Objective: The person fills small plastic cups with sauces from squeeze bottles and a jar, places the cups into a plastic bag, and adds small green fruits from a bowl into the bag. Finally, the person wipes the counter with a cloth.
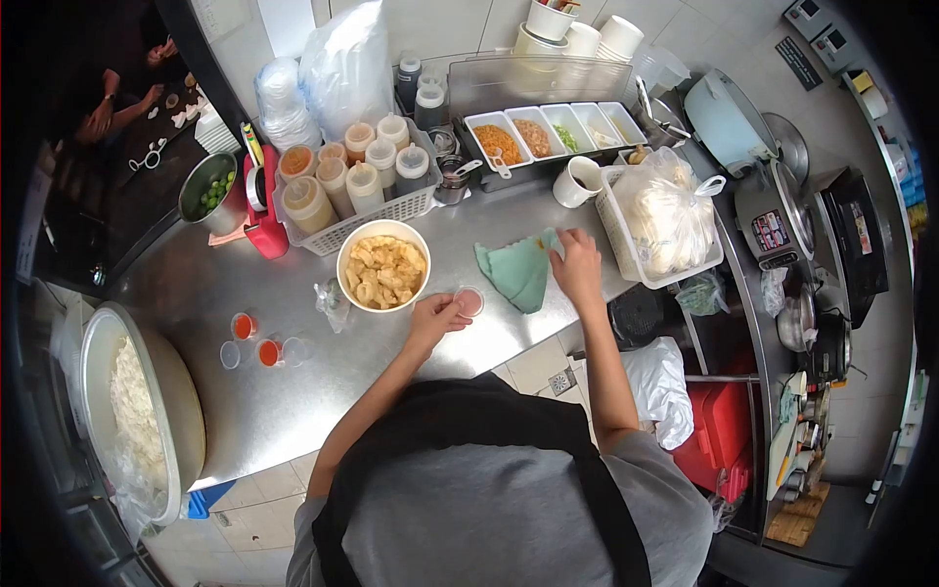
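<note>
Steel counter: running right in front of me, carrying everything listed up to the trays.
Left hand: my thumb and fingers are pinching the edge of a small pinkish cup.
Small pinkish cup: sitting near the counter's front edge, between bowl and cloth.
Right hand: reaching over the corner of a green cloth, fingers bent; can't tell if they're pinching it or just resting.
Bowl: standing just beyond my left hand, holding yellowish chunks, blocking the straight path to the bottles.
Knotted bag: lying just beside the bowl, left side.
Red sauce cups: two standing further left, beside clear ones.
Mug: standing beyond the cloth.
White basket: crowding my right hand's outer side, holding a tied plastic bag.
Bottle basket: standing behind the bowl, packed full.
White trays: lining the back, holding toppings.
</note>
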Demonstrator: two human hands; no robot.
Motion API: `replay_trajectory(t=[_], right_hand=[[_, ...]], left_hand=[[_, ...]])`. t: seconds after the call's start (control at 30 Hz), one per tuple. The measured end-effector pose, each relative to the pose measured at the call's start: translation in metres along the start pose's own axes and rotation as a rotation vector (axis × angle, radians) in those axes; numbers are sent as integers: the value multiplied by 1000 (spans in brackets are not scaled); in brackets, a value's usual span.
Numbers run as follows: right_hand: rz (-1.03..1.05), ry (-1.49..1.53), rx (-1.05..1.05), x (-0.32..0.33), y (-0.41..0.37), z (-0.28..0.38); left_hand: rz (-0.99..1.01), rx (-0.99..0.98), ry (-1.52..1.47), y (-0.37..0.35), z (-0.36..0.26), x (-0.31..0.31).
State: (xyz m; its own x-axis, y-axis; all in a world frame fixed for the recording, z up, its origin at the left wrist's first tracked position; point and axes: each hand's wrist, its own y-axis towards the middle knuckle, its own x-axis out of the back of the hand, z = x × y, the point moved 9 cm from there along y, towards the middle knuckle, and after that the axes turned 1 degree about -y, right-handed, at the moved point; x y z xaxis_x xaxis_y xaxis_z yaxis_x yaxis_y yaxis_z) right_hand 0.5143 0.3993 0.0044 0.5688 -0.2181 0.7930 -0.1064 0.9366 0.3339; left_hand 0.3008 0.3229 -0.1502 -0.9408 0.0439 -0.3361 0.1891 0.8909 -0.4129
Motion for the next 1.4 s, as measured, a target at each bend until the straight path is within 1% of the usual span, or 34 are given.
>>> replay_trajectory(t=[0.03, 0.1, 0.13, 0.17, 0.2, 0.27, 0.37, 0.43, 0.5, 0.6, 0.7, 0.8, 0.87, 0.97, 1.07, 1.1, 1.2, 1.23, 1.3, 1.33, 1.37, 1.4], right_hand=[[-113, -289, 103, 11, -5, 22], [265, 221, -168, -35, -24, 16], [451, 399, -100, -64, -38, 25], [617, 562, -90, -88, -57, 32], [743, 721, -287, -102, -72, 40], [769, 812, -430, -120, -85, 31], [882, 831, -346, -132, -100, 45], [840, 858, -356, -143, -108, 46], [786, 882, -357, -145, -111, 52], [766, 938, -341, -151, -118, 67], [1003, 968, -448, -155, -134, 91], [1120, 982, -339, -172, -145, 121], [1143, 984, -282, -191, -149, 143], [1153, 960, -199, -215, -153, 185], [1181, 843, -118, -238, -158, 229], [1247, 770, -51, -247, -161, 243], [1300, 802, -192, -266, -170, 267], [1265, 854, -279, -272, -167, 272], [1189, 948, -461, -283, -161, 277], [1098, 965, -388, -292, -151, 280], [1007, 981, -319, -305, -143, 281], [915, 994, -251, -314, -134, 282]], left_hand=[[27, -7, -6, -1, -1, -2], [71, 15, 30, -4, -1, -6], [94, 30, 49, -8, -1, -8], [109, 29, 64, -11, -3, -8], [123, 27, 78, -14, -5, -9], [141, 15, 110, -17, -4, -8], [157, -1, 164, -23, 6, -1], [184, -16, 185, -28, 7, -3], [168, -5, 204, -33, 5, 1], [167, 23, 258, -45, 9, 14], [139, -3, 289, -63, 12, 31], [59, -10, 344, -89, 11, 62], [15, 0, 389, -104, 12, 80], [-160, -59, 410, -135, -1, 120], [-354, -97, 443, -164, -2, 162], [-384, -153, 476, -174, -6, 172], [-579, -87, 327, -204, 5, 210], [-696, -96, 384, -219, -4, 218], [-857, -165, 613, -235, -2, 250], [-935, -194, 728, -246, -15, 254], [-1024, -213, 745, -255, -21, 257], [-1009, -195, 684, -258, -28, 255]])
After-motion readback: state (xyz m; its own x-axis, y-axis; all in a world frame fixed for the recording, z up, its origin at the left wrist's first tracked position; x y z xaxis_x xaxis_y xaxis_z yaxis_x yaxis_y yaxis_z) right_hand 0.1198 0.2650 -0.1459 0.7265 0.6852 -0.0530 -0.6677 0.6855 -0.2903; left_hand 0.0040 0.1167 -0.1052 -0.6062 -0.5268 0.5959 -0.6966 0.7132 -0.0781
